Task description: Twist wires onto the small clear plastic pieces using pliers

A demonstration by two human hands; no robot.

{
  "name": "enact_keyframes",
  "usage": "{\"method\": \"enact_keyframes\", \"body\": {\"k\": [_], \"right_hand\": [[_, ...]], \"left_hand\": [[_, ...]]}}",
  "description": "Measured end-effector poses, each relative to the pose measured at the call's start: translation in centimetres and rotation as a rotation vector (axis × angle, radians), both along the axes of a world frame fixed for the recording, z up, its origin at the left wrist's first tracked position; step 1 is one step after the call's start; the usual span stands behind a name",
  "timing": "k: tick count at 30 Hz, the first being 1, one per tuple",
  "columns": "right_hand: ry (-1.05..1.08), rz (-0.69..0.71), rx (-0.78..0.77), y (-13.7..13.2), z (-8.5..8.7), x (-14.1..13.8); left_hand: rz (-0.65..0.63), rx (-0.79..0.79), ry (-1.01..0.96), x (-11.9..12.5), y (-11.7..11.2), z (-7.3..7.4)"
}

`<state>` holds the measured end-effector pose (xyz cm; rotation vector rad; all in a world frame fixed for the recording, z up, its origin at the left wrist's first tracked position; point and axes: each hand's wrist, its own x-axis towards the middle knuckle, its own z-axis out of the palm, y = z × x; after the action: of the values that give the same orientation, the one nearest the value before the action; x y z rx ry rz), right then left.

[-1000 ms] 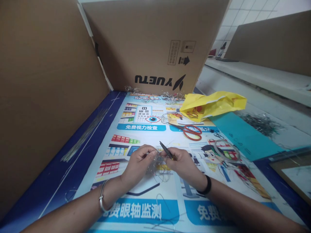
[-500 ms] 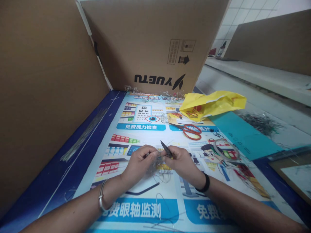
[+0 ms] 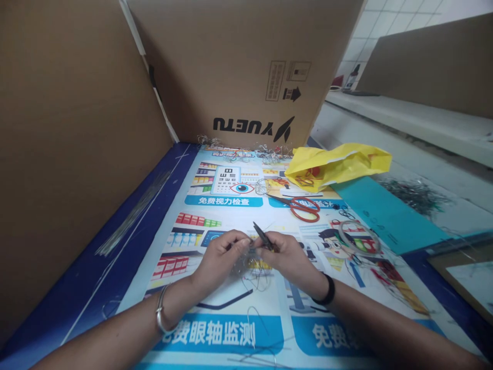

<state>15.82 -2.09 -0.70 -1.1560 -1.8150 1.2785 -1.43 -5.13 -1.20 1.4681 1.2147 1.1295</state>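
My left hand (image 3: 227, 253) is closed, its thumb and forefinger pinching a tangle of thin wire (image 3: 252, 272) that hangs below the fingertips. My right hand (image 3: 288, 257) is wrapped round a pair of dark pliers (image 3: 262, 235), whose narrow jaws point up and to the left. Its fingertips meet the upper part of the wire close to the left fingers. The pliers' handles are hidden in the palm. Just beyond the hands, scissors with orange-red handles (image 3: 306, 209) lie on the printed sheet (image 3: 231, 303).
A yellow bag (image 3: 346, 167) lies open at the back right, near a coil of wire (image 3: 359, 237). Straight wires (image 3: 134, 213) lie at the left on the blue surface. Wire scraps (image 3: 414, 195) are heaped at the right. Cardboard panels (image 3: 246, 61) stand behind and to the left.
Almost nothing differs. The pliers' tip has shifted very slightly to the left, while both hands keep their grip on the wire and pliers.
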Motion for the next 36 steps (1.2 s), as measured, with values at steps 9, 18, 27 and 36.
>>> {"method": "enact_keyframes", "body": {"k": [9,18,27,36], "right_hand": [[0.096,0.162,-0.103,0.2,1.0,1.2],[0.35,0.013,-0.151,1.1,1.0,3.3],[-0.394,0.119,0.499,1.5,1.9,3.9],[-0.925,0.022,0.984,0.0,2.7,3.0]], "left_hand": [[0.036,0.074,0.032,-0.2,0.1,0.4],[0.085,0.2,0.095,-0.7,0.0,0.6],[0.052,0.395,0.222,-1.3,0.1,0.7],[0.047,0.366,0.28,-0.9,-0.1,0.7]]}}
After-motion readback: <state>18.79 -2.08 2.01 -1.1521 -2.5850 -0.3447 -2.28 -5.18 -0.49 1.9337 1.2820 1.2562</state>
